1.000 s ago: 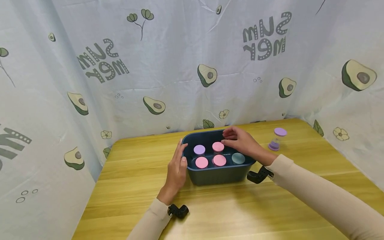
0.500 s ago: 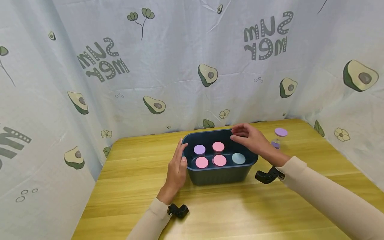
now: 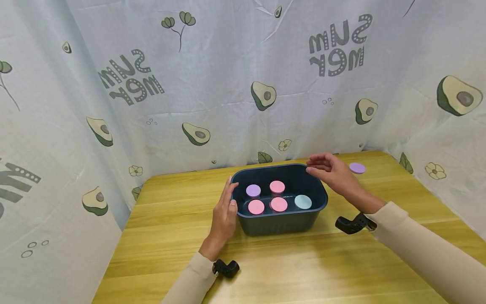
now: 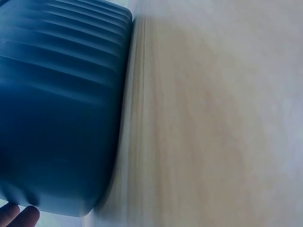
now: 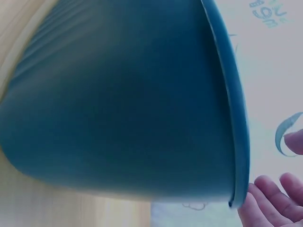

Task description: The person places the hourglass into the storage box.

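A dark blue-green plastic bin stands on the table. Several small sand timers are upright inside: one purple-capped, three pink-capped, among them the back one, and one light-blue-capped. My left hand rests against the bin's left end, its fingertips at the rim; the left wrist view has two fingertips by the bin's wall. My right hand, holding nothing, is at the right end's rim with fingers loosely bent. Behind it, another sand timer shows only its purple cap.
The wood-grain table reaches back to a pale curtain printed with avocados and lettering. Black wrist-camera mounts stick out from both wrists.
My right hand has moved right, from above the bin's inside to its right-end rim, and now hides most of the outside sand timer. My left hand has stayed in place.
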A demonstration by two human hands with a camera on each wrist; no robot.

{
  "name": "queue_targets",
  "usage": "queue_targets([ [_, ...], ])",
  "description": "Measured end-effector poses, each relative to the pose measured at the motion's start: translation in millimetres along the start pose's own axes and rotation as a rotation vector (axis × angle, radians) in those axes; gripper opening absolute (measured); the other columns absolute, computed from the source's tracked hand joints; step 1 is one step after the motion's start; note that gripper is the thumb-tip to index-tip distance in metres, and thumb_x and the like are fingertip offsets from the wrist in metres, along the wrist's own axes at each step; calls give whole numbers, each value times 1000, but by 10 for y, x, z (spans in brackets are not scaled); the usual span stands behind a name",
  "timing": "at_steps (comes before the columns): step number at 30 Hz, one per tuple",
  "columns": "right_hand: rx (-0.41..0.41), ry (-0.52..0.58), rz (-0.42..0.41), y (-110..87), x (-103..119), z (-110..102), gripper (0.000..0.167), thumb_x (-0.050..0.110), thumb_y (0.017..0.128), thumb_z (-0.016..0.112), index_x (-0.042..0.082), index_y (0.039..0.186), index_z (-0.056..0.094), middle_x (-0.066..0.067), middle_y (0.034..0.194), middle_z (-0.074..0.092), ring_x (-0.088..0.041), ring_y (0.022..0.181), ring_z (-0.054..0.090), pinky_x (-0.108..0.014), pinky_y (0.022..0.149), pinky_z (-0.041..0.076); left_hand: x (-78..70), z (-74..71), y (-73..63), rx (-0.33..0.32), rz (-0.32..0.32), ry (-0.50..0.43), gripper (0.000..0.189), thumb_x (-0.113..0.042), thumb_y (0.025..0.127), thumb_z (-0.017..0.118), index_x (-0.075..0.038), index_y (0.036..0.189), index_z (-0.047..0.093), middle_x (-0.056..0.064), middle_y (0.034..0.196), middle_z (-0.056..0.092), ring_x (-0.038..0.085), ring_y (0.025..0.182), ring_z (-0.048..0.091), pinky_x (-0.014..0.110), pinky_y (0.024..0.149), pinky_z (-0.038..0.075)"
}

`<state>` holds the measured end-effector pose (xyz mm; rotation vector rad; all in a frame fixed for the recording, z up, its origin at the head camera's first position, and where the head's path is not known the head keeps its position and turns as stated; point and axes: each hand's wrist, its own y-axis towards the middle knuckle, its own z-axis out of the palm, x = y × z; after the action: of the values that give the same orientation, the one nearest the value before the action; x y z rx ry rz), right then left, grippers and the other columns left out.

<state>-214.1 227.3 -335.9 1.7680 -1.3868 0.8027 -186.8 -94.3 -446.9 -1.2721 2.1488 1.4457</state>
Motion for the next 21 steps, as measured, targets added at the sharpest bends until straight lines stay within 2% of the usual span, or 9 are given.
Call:
queue_targets([
  [3,-20,10,-17,-18,-29,-59,54,33,93,62,-2,131,47,-20,128,57,-23,111,60,-8,84,45,-2,6,0,5,0,-3,50,-24,96,31,-15,145,41,7,158,26,26,141,33,50,103,38],
  [7,-62,24,-18,-27,-49,-144,52,32,92,64,-1,130,49,-20,126,58,-1,101,59,-7,82,45,-4,14,11,8,4,-1,50,-25,97,31,-15,145,40,7,158,26,26,141,32,50,103,38],
  [9,-88,28,-17,-29,-66,-187,52,32,92,64,0,130,49,-20,126,58,6,98,58,-7,82,45,-6,16,25,6,6,3,50,-25,97,30,-15,145,40,5,158,25,26,141,32,49,104,38],
  [12,-117,32,-10,-33,-120,-244,52,33,93,62,0,131,48,-19,128,57,9,97,56,-6,82,44,-13,12,35,5,5,4,50,-24,97,30,-15,145,40,2,158,25,25,141,32,49,104,37],
  [21,-171,30,16,-22,-337,-388,57,37,94,59,0,134,44,-13,127,55,10,98,54,-4,82,43,8,-1,-1,4,-1,15,50,-24,97,29,-14,144,41,6,158,27,25,141,33,49,105,37],
])
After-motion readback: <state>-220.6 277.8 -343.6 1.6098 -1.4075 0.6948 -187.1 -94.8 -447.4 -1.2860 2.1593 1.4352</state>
